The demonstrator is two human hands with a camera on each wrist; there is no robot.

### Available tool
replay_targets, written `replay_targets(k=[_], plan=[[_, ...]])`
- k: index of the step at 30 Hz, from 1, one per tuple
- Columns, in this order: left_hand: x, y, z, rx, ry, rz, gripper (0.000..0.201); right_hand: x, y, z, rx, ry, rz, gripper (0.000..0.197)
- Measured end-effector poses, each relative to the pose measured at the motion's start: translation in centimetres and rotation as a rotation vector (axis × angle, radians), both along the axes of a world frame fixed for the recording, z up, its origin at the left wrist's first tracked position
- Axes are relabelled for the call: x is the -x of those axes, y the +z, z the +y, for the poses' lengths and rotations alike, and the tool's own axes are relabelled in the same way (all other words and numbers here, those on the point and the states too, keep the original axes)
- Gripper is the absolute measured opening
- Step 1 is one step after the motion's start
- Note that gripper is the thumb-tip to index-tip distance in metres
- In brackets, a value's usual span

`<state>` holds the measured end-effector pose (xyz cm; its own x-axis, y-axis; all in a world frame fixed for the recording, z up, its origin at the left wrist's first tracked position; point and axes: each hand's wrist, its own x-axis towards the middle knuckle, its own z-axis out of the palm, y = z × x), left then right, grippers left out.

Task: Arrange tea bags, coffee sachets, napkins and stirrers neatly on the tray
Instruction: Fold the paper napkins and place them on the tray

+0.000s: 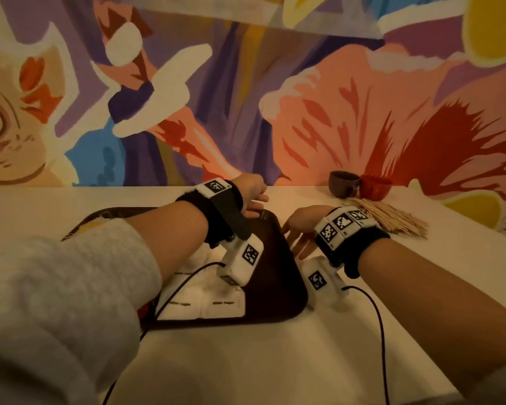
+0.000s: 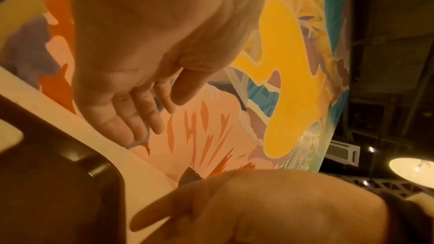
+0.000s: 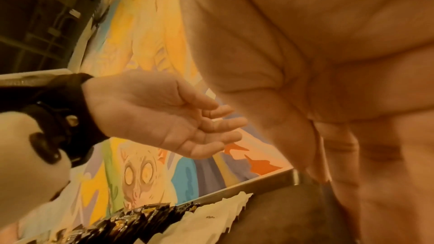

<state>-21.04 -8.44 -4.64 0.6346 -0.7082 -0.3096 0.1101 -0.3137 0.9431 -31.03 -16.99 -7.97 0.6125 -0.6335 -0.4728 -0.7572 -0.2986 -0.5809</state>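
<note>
A dark brown tray (image 1: 278, 276) lies on the pale table. White flat sachets (image 1: 205, 299) lie in rows on its near half, and dark coffee sachets (image 3: 131, 218) lie beside the white ones (image 3: 211, 214). My left hand (image 1: 256, 201) hovers over the tray's far right corner with relaxed, nearly straight fingers (image 2: 140, 118) and holds nothing. My right hand (image 1: 297, 236) is at the tray's right edge with its fingers stretched out and empty; whether it touches the rim I cannot tell. A loose pile of wooden stirrers (image 1: 389, 219) lies on the table just right of the right wrist.
A dark cup (image 1: 343, 184) and a red cup (image 1: 374, 187) stand at the back by the painted wall, behind the stirrers. Black cables run from both wrist cameras across the table's near side. My left sleeve hides the tray's left part.
</note>
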Motion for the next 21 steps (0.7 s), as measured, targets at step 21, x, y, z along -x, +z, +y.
replay_targets(k=[21], plan=[[2.7, -4.7, -15.3, -0.047, -0.156, 0.234, 0.048, 3.6, -3.2, -22.5, 0.608, -0.166, 0.358, 0.051]])
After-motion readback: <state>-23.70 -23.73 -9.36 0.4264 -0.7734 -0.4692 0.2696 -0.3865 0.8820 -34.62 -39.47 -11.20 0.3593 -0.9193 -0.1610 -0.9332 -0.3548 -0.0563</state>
